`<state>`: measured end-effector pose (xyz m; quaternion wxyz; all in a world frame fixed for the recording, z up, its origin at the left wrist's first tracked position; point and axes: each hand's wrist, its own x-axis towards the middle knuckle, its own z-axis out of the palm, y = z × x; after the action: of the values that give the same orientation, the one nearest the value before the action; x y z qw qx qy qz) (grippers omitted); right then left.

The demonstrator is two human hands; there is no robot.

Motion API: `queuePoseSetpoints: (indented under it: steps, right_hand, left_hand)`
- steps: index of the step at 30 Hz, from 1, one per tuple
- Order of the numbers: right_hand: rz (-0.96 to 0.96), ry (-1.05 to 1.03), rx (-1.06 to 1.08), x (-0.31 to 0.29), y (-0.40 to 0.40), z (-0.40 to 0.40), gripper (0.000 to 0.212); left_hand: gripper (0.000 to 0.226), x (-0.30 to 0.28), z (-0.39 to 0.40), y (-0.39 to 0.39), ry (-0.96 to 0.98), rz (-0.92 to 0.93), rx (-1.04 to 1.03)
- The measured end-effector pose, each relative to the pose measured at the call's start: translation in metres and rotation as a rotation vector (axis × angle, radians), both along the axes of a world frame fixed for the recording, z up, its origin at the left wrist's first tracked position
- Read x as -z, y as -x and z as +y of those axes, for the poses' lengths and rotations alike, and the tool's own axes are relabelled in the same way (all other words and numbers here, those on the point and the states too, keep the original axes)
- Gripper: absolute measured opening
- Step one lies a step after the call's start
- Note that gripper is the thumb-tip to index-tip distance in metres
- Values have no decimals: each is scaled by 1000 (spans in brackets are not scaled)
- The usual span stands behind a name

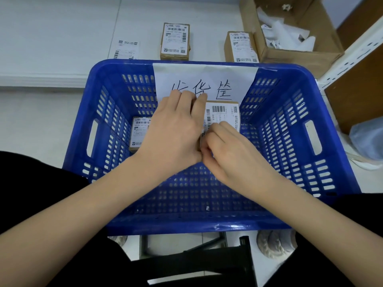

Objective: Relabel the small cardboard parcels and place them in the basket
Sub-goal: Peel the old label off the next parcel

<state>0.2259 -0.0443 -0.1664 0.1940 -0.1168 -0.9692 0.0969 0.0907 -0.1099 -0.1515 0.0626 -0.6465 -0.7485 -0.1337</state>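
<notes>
Nearest, at 6 o'clock: dark stool frame (199,264) under the blue basket (323,162), forearms reaching in over its near rim.

Centre, above the basket floor: left hand (172,131) wrapped over the held parcel (223,117), fingers curled across its far edge, likely to steady it. At 4 o'clock of that parcel: right hand (230,154), fingertips bunched at the near corner of the label (222,114), apparently pinching or pressing down its edge; which of the two cannot be told. Held over the basket probably so it can drop straight in once labelled.

At 9 o'clock of the hands: a labelled parcel (139,133) already lying in the basket.

At 12 o'clock, taped to the far wall: handwritten paper sign (204,79).

Beyond, on the white floor: two waiting parcels (175,41) (240,47), a loose label (126,49) at 11 o'clock, an open carton (300,56) of peeled paper at 1 o'clock.
</notes>
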Motion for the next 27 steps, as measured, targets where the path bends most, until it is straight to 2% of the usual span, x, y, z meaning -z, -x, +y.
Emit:
queuePoseSetpoints:
  steps: [3, 10, 17, 22, 27]
  right_hand:
    - [1, 27, -17, -1, -1, 2, 19]
    - [13, 36, 11, -5, -5, 6, 18]
    - [16, 50, 49, -5, -10, 11, 18]
    - [57, 410, 101, -8, -21, 16, 30]
    - [21, 493, 111, 0, -16, 12, 36]
  left_hand:
    - [68, 1, 2, -3, -32, -26, 16]
    - [78, 3, 6, -3, -81, -119, 57]
    - [82, 6, 7, -1, -38, -139, 65]
    - [88, 7, 5, 6, -19, -122, 43]
    - [95, 2, 4, 7, -33, -117, 55]
